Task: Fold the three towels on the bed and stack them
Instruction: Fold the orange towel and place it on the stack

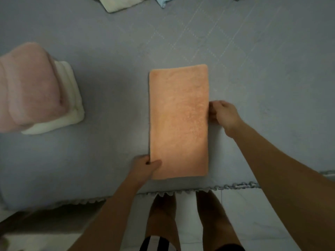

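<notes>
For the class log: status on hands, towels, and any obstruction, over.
Left hand pinching orange towel at near-left corner; right hand at its right edge, grip unclear. Pink towel stacked on white towel, left. Nothing between.

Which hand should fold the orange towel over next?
Probably the left hand: it pinches the orange towel at its near corner, ready to lift. The right hand only touches the side edge.

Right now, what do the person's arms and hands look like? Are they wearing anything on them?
Both arms are bare, with no sleeves showing up to the picture's edge. The left hand and right hand wear no gloves, and I can't see any rings, watch or bracelets, though the picture is dim. The only clothing in view is black-and-white striped shorts at the bottom.
</notes>
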